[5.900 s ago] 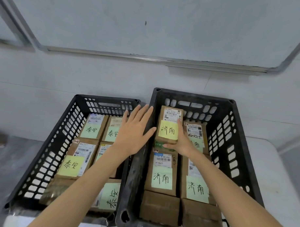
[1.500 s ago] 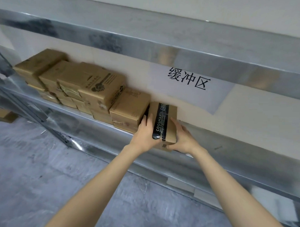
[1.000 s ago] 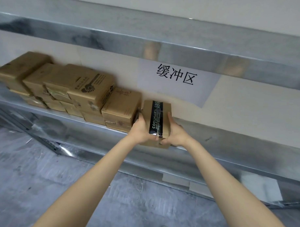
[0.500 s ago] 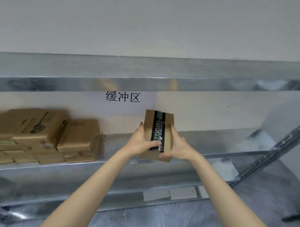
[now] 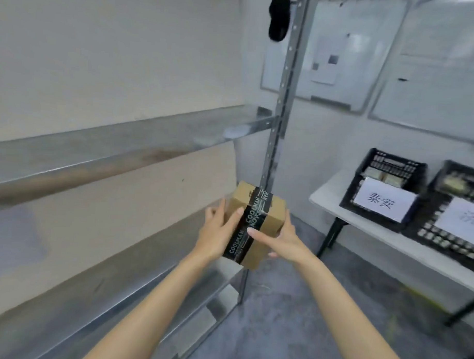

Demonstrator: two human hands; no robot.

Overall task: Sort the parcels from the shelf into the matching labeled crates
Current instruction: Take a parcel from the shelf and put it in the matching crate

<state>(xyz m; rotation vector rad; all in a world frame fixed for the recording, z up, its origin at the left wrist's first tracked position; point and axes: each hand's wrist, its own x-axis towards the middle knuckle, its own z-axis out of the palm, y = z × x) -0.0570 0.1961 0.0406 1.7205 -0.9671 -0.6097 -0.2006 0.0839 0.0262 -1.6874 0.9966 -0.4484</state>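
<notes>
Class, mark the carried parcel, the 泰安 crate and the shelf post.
carried parcel (image 5: 276, 213): head view, bare cardboard right of the tape.
泰安 crate (image 5: 395, 164): head view, far wall.
shelf post (image 5: 283, 81): head view, upper stretch.

You're gripping matt brown cardboard parcel (image 5: 276, 210), glossy black tape (image 5: 256, 216) banding it. Galvanised metal shelf (image 5: 124, 146) at 9 o'clock gleaming dully. Black plastic crates (image 5: 365, 167) at 3 o'clock wearing white paper labels (image 5: 383, 203).

We list: white table (image 5: 327, 193), bearing black crate labelled 泰安 (image 5: 392, 161) and second black crate (image 5: 459, 171) just beside it; metal shelf rack (image 5: 124, 142); grey floor (image 5: 293, 318) beneath both.
</notes>
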